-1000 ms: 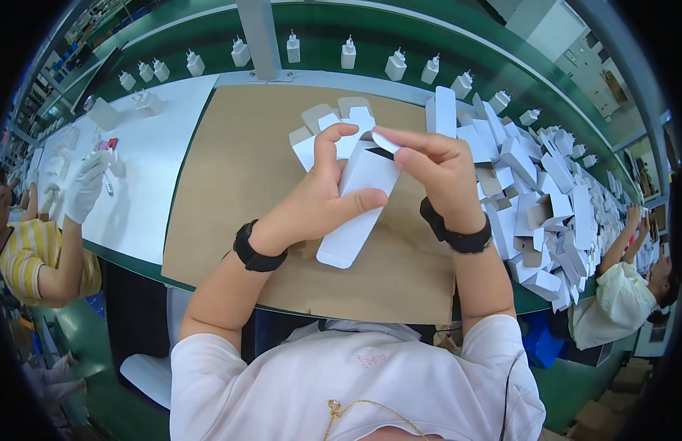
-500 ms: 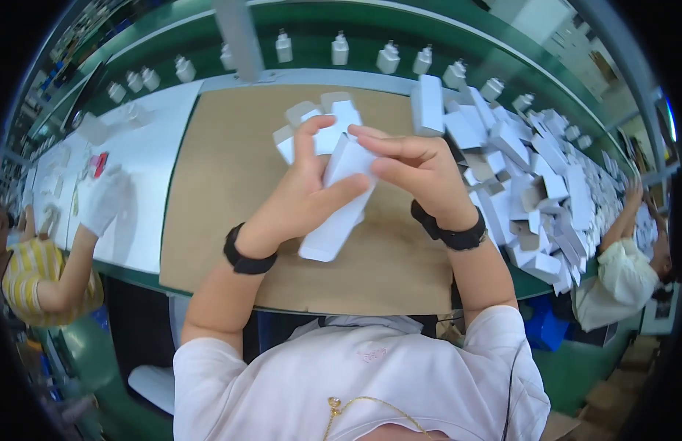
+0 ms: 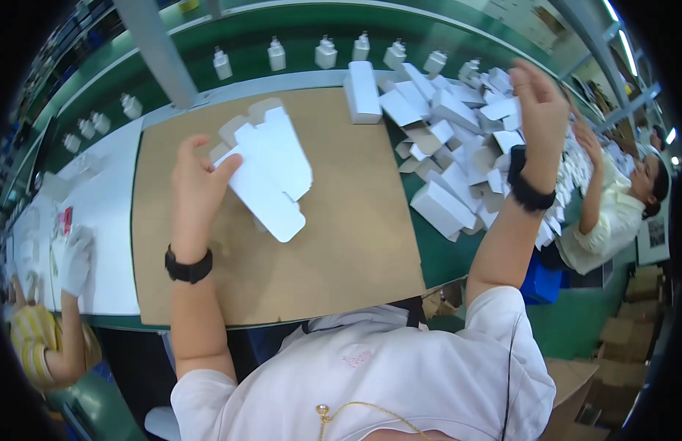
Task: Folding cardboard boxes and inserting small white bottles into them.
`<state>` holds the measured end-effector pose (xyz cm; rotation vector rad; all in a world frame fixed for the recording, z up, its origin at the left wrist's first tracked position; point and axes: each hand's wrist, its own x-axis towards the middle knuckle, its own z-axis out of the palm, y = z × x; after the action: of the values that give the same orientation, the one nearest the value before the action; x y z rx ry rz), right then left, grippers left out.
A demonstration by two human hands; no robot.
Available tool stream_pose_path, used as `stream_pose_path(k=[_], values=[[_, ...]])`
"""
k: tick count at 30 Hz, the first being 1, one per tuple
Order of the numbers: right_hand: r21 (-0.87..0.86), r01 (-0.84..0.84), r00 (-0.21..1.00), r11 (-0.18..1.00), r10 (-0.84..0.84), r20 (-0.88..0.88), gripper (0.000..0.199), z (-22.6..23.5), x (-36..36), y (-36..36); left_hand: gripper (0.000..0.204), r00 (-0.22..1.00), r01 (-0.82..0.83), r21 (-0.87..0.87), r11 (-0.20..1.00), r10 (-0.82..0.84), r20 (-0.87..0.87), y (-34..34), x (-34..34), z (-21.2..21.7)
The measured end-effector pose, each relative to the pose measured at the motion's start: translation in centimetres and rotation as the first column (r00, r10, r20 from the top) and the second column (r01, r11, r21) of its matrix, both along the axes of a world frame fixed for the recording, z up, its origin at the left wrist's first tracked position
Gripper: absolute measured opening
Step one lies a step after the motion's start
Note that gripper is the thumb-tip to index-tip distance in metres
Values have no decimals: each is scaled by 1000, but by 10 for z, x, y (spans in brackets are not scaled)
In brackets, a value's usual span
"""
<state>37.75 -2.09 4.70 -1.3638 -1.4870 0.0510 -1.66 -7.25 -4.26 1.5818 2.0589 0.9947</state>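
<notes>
A flat, unfolded white carton (image 3: 271, 165) with flaps and a rounded tab is over the brown cardboard sheet (image 3: 333, 250). Edges of further flat carton pieces show from under it. My left hand (image 3: 197, 173) grips its left edge, thumb on top and fingers at the side. Out to the right, my right hand (image 3: 539, 110) is raised over a heap of folded white boxes (image 3: 458, 147), holding nothing, its fingers loosely bent and apart. A single white box (image 3: 363, 95) stands at the sheet's far right corner.
White chargers (image 3: 326, 53) line the green ledge beyond the sheet. A grey post (image 3: 157, 55) rises at the far left. On the left, a white-gloved hand (image 3: 76, 261) works at a white table (image 3: 109, 220). Another person (image 3: 602, 198) stands beyond the heap, near a blue bin (image 3: 543, 279).
The folded white box both hands held has left them. My right hand swung right over the heap, while my left hand moved left onto the flat carton. The view shifted right.
</notes>
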Motion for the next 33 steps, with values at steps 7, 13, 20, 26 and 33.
stream_pose_path(k=[7,13,20,26,33], values=[[-235,-661,744,713,662,-85,45,-50,-169,-39,45,834,131,172,976,-202,513,-13,43,41],[-56,-697,716,715,689,-112,27,-69,-189,-37,38,504,229,407,884,-466,727,-24,45,17],[88,-740,670,667,742,13,34,-52,-203,-48,25,867,240,414,878,-386,315,-40,42,16],[-17,-699,683,715,674,280,24,-46,-207,-57,28,887,348,355,868,-427,174,-46,36,15],[-192,-891,424,410,905,-36,13,-33,-191,-49,83,518,601,468,648,-762,389,-45,32,-2]])
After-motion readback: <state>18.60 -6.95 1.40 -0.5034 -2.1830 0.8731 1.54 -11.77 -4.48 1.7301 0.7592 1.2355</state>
